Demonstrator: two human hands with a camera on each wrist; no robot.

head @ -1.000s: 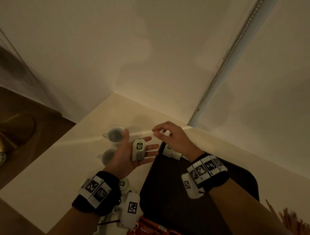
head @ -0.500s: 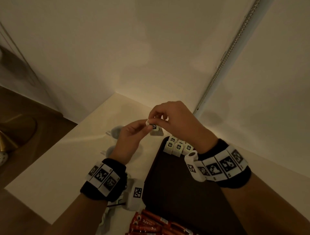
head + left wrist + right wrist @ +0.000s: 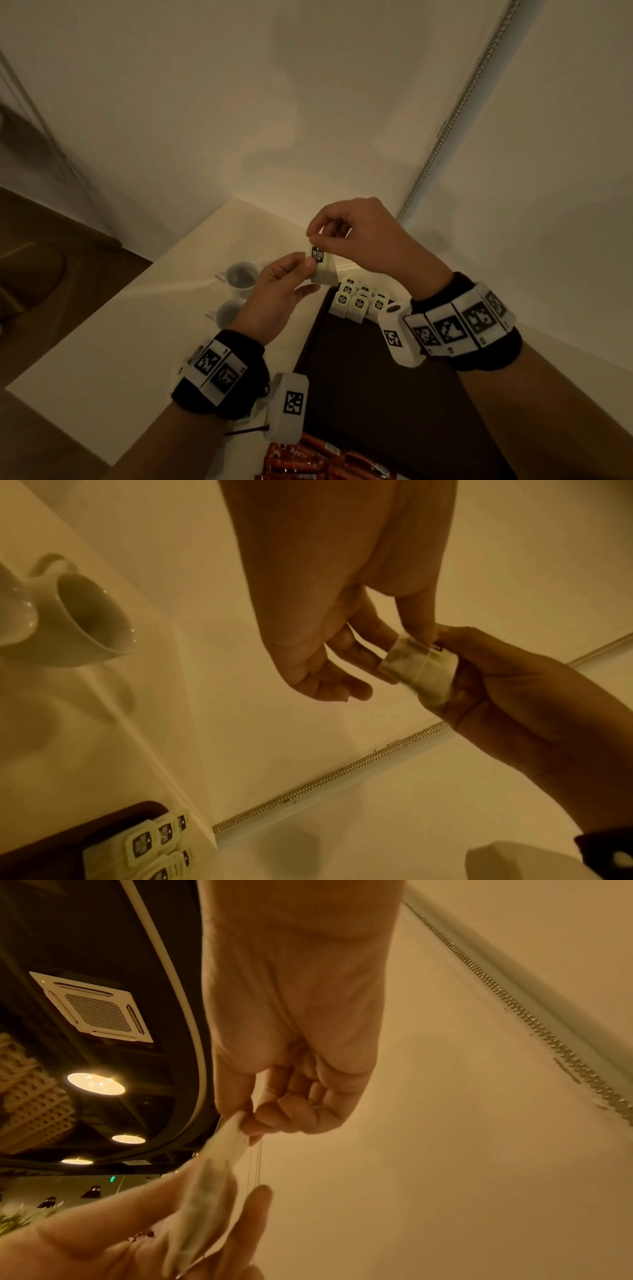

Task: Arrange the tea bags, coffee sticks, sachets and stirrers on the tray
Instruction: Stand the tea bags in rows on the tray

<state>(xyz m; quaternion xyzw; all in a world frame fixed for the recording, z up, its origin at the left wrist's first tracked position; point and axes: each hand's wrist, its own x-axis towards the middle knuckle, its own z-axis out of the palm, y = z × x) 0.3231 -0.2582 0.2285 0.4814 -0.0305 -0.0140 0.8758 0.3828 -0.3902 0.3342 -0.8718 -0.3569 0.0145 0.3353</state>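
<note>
Both hands hold one white tea bag (image 3: 320,262) with a dark label up in the air, beyond the far left corner of the dark tray (image 3: 373,397). My left hand (image 3: 310,270) pinches its lower part with thumb and fingers. My right hand (image 3: 317,237) pinches its top edge. In the left wrist view the tea bag (image 3: 421,669) sits between both hands, and in the right wrist view it (image 3: 209,1183) is blurred, with a thin string beside it. Several more tea bags (image 3: 359,299) stand in rows at the tray's far left corner.
Two white cups (image 3: 241,274) (image 3: 227,313) stand on the pale table left of the tray. Red coffee sticks (image 3: 308,459) lie at the tray's near edge. A thin dark stirrer (image 3: 246,430) lies under my left wrist. Walls close the far side.
A second ago the tea bag lay on my open left palm and my right hand hovered by the tray's tea bags. Both hands have risen and now pinch that tea bag.
</note>
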